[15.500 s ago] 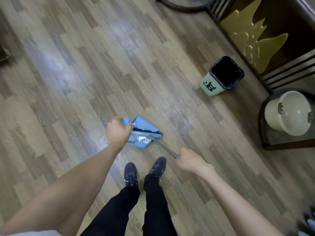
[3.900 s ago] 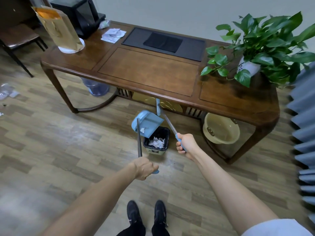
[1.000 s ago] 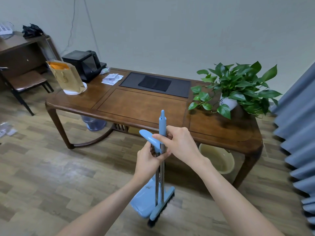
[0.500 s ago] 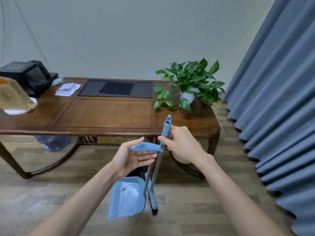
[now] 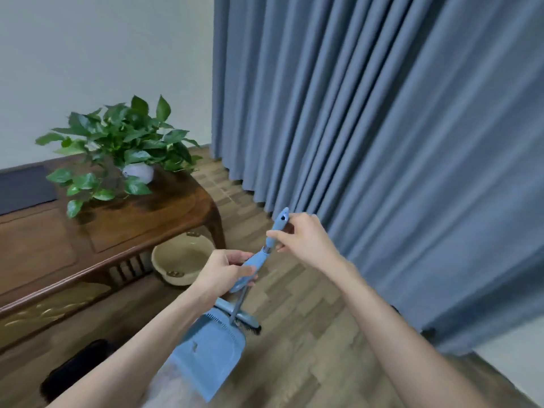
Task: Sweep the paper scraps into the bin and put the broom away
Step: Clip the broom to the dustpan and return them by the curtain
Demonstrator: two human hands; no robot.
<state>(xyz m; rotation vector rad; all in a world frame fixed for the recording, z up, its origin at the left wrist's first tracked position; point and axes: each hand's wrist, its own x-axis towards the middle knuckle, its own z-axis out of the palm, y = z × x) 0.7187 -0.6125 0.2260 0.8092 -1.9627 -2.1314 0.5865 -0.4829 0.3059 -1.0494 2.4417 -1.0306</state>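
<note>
beside one curtain (image 5: 382, 128), two hands (image 5: 223, 272) grip one broom (image 5: 266, 251), one dustpan (image 5: 209, 357).

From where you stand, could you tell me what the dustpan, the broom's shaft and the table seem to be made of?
The dustpan looks like moulded plastic: uniform matte light blue with a toothed comb edge. The broom's shaft seems metal, thin and grey, though blur leaves that open; its grip is blue plastic. The table appears to be dark varnished wood, with visible grain and a soft sheen.

Both forearms bare; no sleeves, rings or watch visible.
</note>
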